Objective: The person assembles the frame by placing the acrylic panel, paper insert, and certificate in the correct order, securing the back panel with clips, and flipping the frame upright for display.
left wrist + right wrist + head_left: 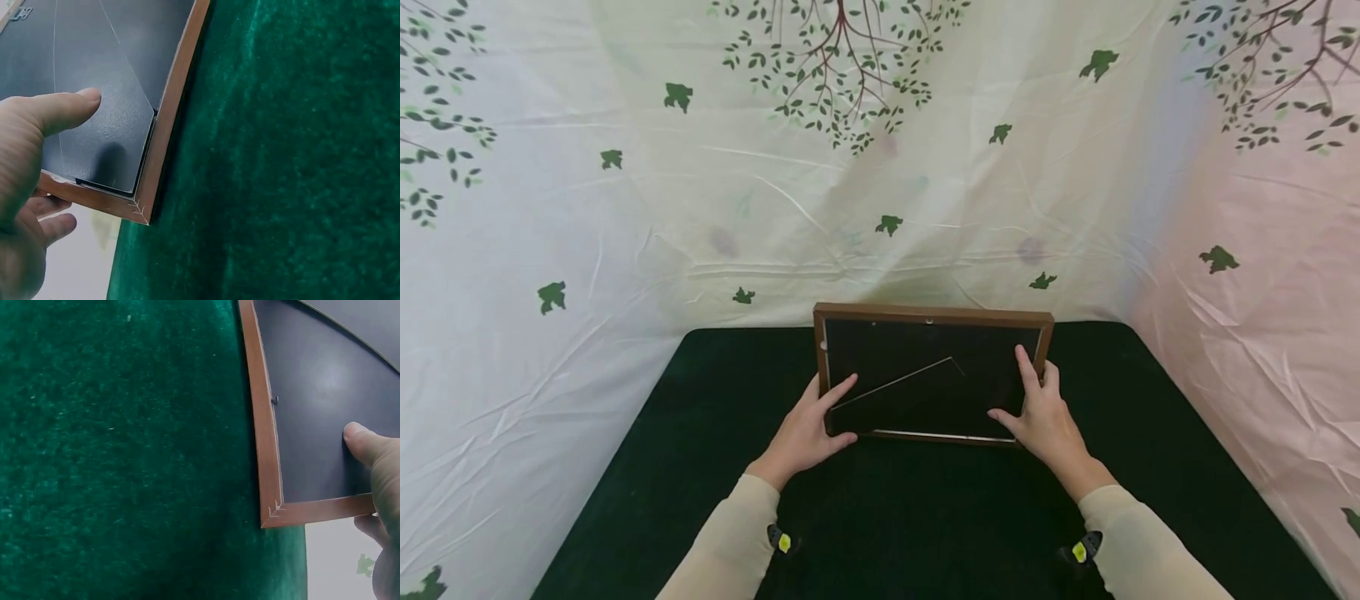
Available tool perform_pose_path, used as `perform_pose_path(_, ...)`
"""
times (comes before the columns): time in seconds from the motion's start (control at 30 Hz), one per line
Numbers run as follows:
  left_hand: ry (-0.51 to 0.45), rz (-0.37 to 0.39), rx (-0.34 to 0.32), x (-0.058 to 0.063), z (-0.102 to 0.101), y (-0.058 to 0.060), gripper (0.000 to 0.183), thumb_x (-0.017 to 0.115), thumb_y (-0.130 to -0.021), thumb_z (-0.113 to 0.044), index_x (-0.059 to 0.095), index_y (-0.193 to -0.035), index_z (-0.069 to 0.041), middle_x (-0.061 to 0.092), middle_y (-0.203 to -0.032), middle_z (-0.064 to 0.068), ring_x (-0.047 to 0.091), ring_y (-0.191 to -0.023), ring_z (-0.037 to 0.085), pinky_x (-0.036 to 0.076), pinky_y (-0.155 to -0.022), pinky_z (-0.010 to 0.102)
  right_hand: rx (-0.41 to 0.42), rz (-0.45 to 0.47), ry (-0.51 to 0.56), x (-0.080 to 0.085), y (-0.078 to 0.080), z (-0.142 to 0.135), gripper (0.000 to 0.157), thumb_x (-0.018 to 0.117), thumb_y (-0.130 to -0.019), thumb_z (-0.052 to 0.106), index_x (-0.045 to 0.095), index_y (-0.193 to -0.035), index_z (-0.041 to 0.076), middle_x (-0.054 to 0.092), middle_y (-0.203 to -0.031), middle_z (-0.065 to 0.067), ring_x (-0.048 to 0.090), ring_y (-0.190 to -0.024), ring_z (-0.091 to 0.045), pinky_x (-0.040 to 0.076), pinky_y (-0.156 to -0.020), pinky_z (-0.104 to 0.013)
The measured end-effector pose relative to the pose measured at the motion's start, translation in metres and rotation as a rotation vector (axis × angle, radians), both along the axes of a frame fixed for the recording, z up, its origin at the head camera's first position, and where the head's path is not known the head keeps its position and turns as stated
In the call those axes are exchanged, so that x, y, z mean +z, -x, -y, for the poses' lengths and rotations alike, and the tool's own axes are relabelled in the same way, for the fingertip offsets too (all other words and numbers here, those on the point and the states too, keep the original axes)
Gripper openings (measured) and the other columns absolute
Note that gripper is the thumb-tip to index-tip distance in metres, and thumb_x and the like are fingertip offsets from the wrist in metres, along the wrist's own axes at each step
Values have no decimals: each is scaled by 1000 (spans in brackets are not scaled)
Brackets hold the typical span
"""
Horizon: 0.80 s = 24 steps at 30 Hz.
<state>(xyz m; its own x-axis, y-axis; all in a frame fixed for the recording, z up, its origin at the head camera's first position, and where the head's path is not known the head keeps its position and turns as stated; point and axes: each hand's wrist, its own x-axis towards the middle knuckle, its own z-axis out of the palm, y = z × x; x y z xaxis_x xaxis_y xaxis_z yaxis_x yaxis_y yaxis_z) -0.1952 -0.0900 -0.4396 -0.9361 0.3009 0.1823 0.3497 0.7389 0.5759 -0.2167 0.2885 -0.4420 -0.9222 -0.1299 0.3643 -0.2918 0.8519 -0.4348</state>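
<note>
A picture frame (932, 313) with a brown rim stands tilted on the table, its black backing board (910, 383) facing me. A thin pale line outlines a flap on that board. My left hand (801, 433) grips the left side of the frame; in the left wrist view the thumb (65, 111) lies over the board and the other fingers are behind the rim. My right hand (1048, 421) holds the opposite side, its thumb (369, 445) on the board in the right wrist view. The front of the frame is hidden.
Dark green cloth (925, 517) covers the table. A pale curtain (647, 208) with printed leaves and branches hangs behind and around it. In the left wrist view a small metal hanger (22, 14) sits at the frame's edge.
</note>
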Motion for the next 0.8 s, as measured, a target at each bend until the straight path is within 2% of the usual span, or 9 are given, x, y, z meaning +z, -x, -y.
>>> perform_pose_path(0.17,-24,3,-10,-4,2,0,94,82,-78,-27,24,-147,-52,14,-158,11,35,-135,37,40,-98,58,15,1,2,-1,-1,-1,123,88,-69,25,0,-155,29,23,-138,-36,44,-54,-18,40,-44,-25)
perform_pose_path(0.27,-25,-1,-16,-6,4,-1,95,82,-78,-25,23,-147,-51,12,-159,8,33,-137,35,40,-99,57,39,-44,10,4,-1,-5,125,89,-69,27,0,-156,27,26,-137,-35,46,-57,-21,40,-43,-28)
perform_pose_path(0.37,-17,-4,-22,-6,6,-1,95,82,-78,-26,23,-148,-51,10,-160,6,31,-138,35,40,-99,57,84,-143,20,16,3,-11,127,90,-66,27,1,-156,20,32,-136,-33,55,-74,-32,51,-52,-40)
perform_pose_path(0.47,-8,-1,-21,-6,7,-3,94,81,-79,-27,22,-148,-51,9,-160,8,31,-138,37,41,-98,58,135,-207,52,34,11,-18,125,90,-66,26,4,-156,16,36,-140,-30,53,-104,-41,52,-75,-52)
perform_pose_path(0.57,7,19,-6,-4,8,-6,93,80,-80,-30,20,-148,-52,8,-160,10,30,-138,39,40,-98,59,169,-169,99,54,20,-23,116,87,-71,25,8,-156,21,36,-146,-23,46,-121,-41,49,-83,-56)
perform_pose_path(0.67,33,19,19,-2,8,-10,92,79,-80,-33,20,-148,-52,7,-160,12,30,-137,42,41,-97,60,185,-104,112,68,26,-28,101,83,-77,25,18,-155,26,37,-149,-16,44,-126,-38,52,-78,-53)
perform_pose_path(0.73,61,-26,42,1,8,-14,90,79,-80,-34,23,-149,-49,8,-160,11,29,-138,41,41,-97,60,199,-82,108,74,27,-30,92,81,-79,21,26,-153,26,39,-148,-13,43,-129,-36,54,-77,-52)
perform_pose_path(0.8,90,-115,63,3,6,-18,87,80,-79,-33,29,-149,-42,12,-159,12,29,-137,40,42,-96,59,210,-77,105,77,28,-32,84,80,-80,19,33,-150,25,42,-146,-12,44,-128,-35,54,-76,-50)
